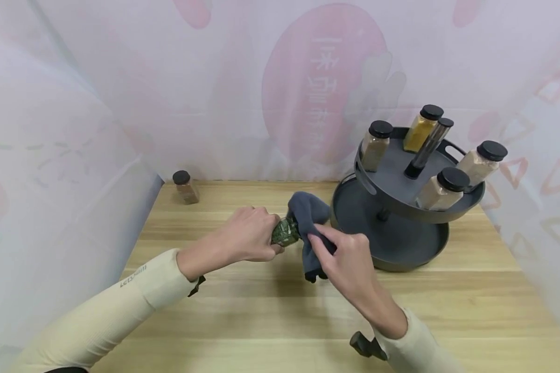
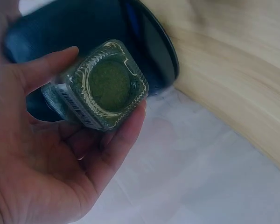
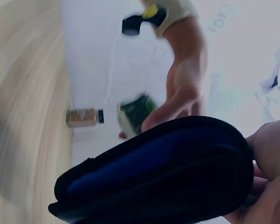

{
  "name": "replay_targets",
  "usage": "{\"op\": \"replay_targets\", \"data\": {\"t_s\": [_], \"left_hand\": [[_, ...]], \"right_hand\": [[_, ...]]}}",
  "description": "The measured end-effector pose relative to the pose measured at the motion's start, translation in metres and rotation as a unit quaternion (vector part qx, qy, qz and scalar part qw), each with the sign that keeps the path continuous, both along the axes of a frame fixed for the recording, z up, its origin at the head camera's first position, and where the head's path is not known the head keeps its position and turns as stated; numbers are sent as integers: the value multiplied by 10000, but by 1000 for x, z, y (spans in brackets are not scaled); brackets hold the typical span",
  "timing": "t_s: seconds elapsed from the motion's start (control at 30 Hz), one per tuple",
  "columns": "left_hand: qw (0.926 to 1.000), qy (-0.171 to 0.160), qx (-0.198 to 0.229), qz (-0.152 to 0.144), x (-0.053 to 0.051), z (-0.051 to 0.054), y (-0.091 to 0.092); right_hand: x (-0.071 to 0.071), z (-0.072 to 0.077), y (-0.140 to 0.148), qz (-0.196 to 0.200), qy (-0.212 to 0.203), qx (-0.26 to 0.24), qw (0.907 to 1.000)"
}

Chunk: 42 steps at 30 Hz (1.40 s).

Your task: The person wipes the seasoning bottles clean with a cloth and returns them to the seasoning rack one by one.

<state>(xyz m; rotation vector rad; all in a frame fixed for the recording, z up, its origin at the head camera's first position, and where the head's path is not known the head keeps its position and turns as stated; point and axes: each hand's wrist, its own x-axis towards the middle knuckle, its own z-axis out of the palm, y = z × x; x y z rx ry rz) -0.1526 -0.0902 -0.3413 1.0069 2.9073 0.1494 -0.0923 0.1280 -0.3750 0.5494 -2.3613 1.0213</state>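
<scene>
Left sleeve (image 1: 116,310) aslant, grip (image 1: 254,235) round green-filled jar (image 1: 284,233)

Looks bright and even across head view, lit softly from above (judging by shadows alone). Drops diffuse, soft-edged shade on wooden tabletop (image 1: 242,321) below dark cloth (image 1: 303,207). Glints along metallic post (image 1: 431,145). Tilts uprights outward near edges, wide-angle fashion. Turns dimmer, bluish in left wrist view: fairly crisp at base of green jar (image 2: 109,86), smeared behind. Goes washed-out over curtain (image 3: 242,60) in right wrist view, near-black inside cloth, blurred around left hand (image 3: 184,91).
</scene>
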Motion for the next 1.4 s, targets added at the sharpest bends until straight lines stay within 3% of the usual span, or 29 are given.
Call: {"op": "replay_targets", "data": {"t_s": [0.1, 0.2, 0.5, 0.6, 0.87, 1.2, 1.4], "left_hand": [[10000, -20, 45, 37, -1, 0, -1], [10000, -29, 27, -38, 1, 0, 0], [9998, 2, 161, -135, 10, -8, 0], [9993, 35, 320, -213, 11, -12, -2], [9942, -301, 999, -267, 12, -27, -2], [9699, -862, 2237, 431, 18, -56, -7], [9455, -1391, 2806, 893, 20, -76, -13]], "right_hand": [[4, 0, -1, 13, 272, 3, 9996], [-4, 0, -2, -66, 325, -4, 9994], [-28, -3, 4, -2, -605, 50, 9982], [-30, -4, 5, 5, -724, 82, 9973], [-32, -6, 11, -74, -897, 18, 9959], [-32, -8, 22, -140, -1110, 42, 9937], [-30, -7, 27, -203, -1072, -4, 9940]]}}
